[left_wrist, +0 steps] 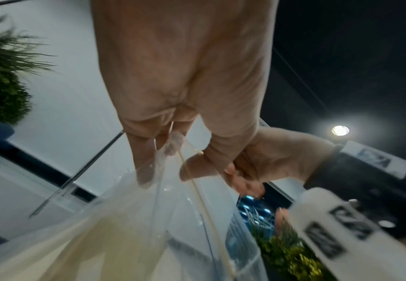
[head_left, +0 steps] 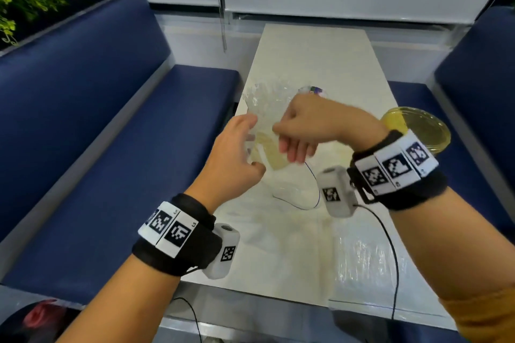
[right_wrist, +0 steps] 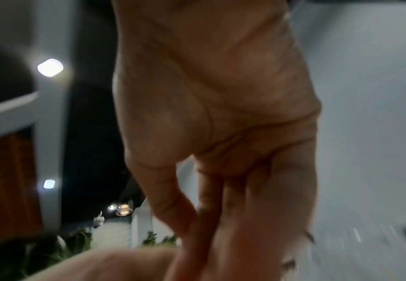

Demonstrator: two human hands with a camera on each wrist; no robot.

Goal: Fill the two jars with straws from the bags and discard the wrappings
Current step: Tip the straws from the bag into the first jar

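Above the middle of the table I hold a clear plastic bag [head_left: 264, 108] of pale straws [head_left: 269, 154] between both hands. My left hand [head_left: 250, 145] pinches its left side with thumb and fingers, as the left wrist view shows: left hand [left_wrist: 167, 171], bag [left_wrist: 137, 237]. My right hand [head_left: 281, 136] pinches the bag's right edge, right hand [left_wrist: 276, 157]. A round yellowish jar [head_left: 418, 131] stands at the table's right edge behind my right wrist. A second clear jar [head_left: 313, 90] is mostly hidden behind my right hand. The right wrist view is blurred and shows only my right hand [right_wrist: 221, 190].
Another crinkled clear bag [head_left: 370, 259] lies on the white table [head_left: 320, 50] near its front right corner. Blue padded benches [head_left: 125, 161] flank the narrow table on both sides. A black cable [head_left: 390, 245] runs from my right wrist over the front edge.
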